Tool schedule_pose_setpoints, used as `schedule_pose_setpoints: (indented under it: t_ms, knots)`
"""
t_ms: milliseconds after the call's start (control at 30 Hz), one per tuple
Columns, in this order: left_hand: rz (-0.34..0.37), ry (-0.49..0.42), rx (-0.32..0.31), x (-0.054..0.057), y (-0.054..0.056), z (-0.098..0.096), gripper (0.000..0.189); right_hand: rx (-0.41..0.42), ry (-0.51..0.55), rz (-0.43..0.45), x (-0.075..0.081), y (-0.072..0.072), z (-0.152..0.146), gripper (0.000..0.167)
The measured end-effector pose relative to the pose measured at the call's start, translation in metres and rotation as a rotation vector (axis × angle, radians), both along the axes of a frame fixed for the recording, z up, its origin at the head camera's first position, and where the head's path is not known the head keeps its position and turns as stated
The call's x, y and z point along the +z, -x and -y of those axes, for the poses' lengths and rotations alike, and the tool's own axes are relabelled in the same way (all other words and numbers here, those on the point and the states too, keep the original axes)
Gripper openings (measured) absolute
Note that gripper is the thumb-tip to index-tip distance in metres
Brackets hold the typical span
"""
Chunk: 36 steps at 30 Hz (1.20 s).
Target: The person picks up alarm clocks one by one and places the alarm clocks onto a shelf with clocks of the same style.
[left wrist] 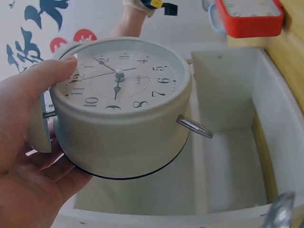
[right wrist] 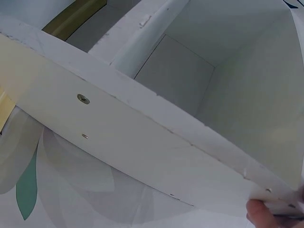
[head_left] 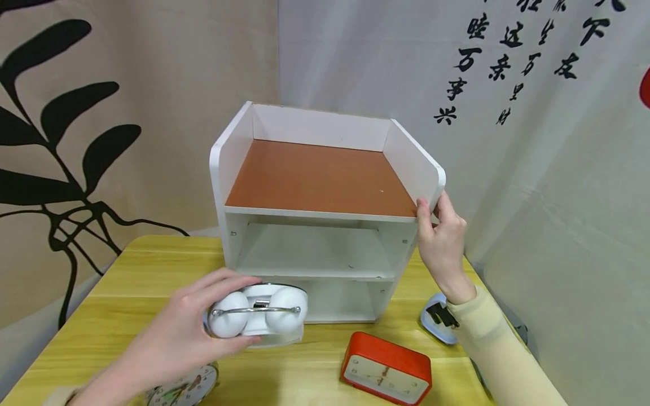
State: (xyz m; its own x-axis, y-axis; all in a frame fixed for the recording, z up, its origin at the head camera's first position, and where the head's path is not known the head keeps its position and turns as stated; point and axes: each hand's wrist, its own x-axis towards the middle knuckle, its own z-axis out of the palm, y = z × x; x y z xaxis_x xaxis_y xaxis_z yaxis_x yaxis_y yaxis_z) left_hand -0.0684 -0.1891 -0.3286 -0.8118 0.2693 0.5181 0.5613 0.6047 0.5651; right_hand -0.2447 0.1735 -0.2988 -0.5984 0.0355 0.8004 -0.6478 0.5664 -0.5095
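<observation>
The left hand point(head_left: 190, 318) grasped a white twin-bell clock point(head_left: 286, 316) around its side, thumb on the front rim and fingers behind, and held it above the tabletop point(head_left: 162, 265), in front of the lower compartments of a white shelf point(head_left: 315, 175); the clock's bells and handle pointed up toward the head camera, the handle running left to right, roughly along the shelf's front edge; its dial looked toward the person and its black-edged back toward the shelf, while in the left wrist view the twelve lay on the thumb side and the metal legs pointed the opposite way; whether clock and shelf touched could not be told. The right hand point(head_left: 443, 242) gripped the front edge of the shelf's right side panel, thumb inside and fingers outside; the shelf stood upright, its long axis vertical and its open front facing the person. A red clock point(head_left: 386, 366) sat on the tabletop at front right, its long axis slanting down to the right; a blue-rimmed object point(head_left: 428, 322) lay near the right wrist, and a round clock point(head_left: 192, 388) lay partly hidden by the left forearm.
</observation>
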Motion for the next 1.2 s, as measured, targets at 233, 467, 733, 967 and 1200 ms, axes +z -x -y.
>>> schedule_pose_setpoints:
  t_ms: [233, 467, 733, 967, 1200]
  knots:
    - [-0.082, 0.022, -0.001, 0.018, 0.001, 0.009, 0.079, 0.001, -0.002, -0.013, -0.001, 0.001, 0.000, 0.030]
    - [-0.185, 0.083, 0.000, 0.049, 0.001, 0.006, 0.087, -0.004, -0.001, -0.019, 0.000, 0.002, -0.001, 0.029]
    - [-0.266, 0.139, 0.034, 0.082, 0.006, 0.004, 0.086, 0.011, -0.010, -0.011, -0.002, 0.000, 0.000, 0.031]
    - [-0.242, 0.137, 0.059, 0.108, 0.019, 0.005, 0.082, 0.009, -0.013, -0.016, -0.002, 0.001, 0.000, 0.031]
    - [-0.261, 0.167, 0.070, 0.130, 0.049, 0.019, 0.077, 0.008, -0.013, -0.012, -0.003, 0.000, 0.000, 0.031]
